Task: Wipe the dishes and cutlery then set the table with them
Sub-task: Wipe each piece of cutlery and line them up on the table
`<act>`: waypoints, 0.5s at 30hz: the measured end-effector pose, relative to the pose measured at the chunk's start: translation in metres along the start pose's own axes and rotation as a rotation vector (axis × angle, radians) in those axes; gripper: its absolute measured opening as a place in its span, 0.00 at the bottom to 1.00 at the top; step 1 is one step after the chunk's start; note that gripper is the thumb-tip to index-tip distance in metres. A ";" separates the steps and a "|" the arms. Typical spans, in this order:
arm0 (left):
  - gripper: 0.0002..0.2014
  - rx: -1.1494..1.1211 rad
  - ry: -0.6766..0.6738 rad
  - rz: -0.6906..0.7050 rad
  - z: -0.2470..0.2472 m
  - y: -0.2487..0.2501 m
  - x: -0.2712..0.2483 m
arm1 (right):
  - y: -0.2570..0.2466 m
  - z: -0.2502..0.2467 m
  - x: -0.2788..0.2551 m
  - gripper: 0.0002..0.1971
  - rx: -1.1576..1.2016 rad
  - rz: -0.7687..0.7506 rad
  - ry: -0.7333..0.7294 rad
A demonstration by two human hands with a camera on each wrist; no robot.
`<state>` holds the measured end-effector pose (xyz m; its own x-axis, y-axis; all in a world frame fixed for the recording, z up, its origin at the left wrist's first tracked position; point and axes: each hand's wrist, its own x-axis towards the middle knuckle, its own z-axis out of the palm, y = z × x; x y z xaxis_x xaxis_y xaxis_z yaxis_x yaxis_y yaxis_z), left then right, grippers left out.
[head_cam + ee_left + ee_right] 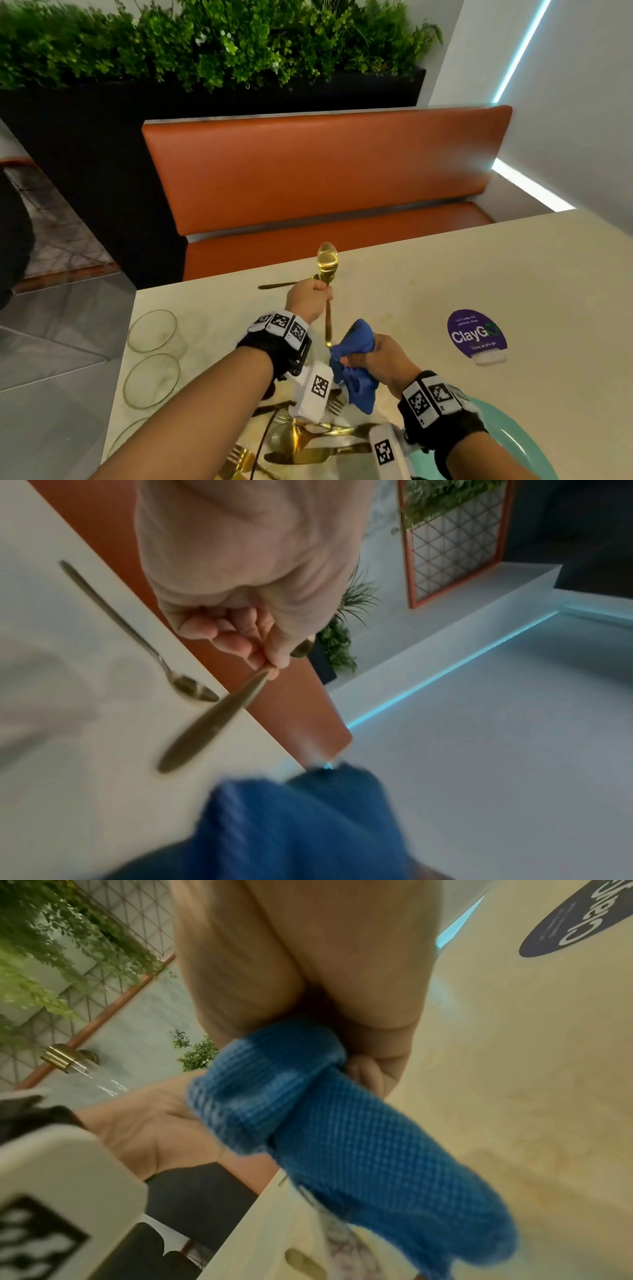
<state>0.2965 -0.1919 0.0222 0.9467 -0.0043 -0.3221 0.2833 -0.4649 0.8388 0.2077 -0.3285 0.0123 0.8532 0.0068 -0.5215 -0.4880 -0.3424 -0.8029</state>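
Observation:
My left hand (310,299) grips a gold spoon (327,262) near its neck, bowl pointing away and handle (209,723) toward me, above the table. My right hand (380,358) holds a bunched blue cloth (356,363), just below the free end of the spoon's handle. The cloth (342,1123) fills the right wrist view. A second gold spoon (137,639) lies on the cream table (479,274) near its far edge. Several gold forks and spoons (308,442) lie in a pile under my forearms. A teal plate (513,442) sits beneath my right wrist.
Clear glass dishes (152,330) line the table's left edge, another (150,380) nearer me. A purple round sticker (476,334) is stuck to the table at right. An orange bench (325,171) and a planter of greenery (205,44) stand beyond the far edge.

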 end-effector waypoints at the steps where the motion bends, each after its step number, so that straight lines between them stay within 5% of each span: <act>1: 0.09 0.111 0.038 0.013 -0.008 -0.002 0.011 | -0.001 -0.006 0.003 0.11 0.022 0.003 0.022; 8: 0.11 0.893 -0.135 0.095 -0.031 -0.039 0.069 | -0.006 -0.054 0.025 0.15 0.069 0.042 0.167; 15: 0.15 1.039 -0.075 0.247 -0.014 -0.069 0.097 | 0.004 -0.065 0.034 0.08 0.124 0.083 0.264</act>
<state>0.3705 -0.1475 -0.0610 0.9381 -0.2391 -0.2506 -0.2176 -0.9697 0.1109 0.2462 -0.3907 0.0100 0.8197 -0.2661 -0.5072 -0.5632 -0.2140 -0.7981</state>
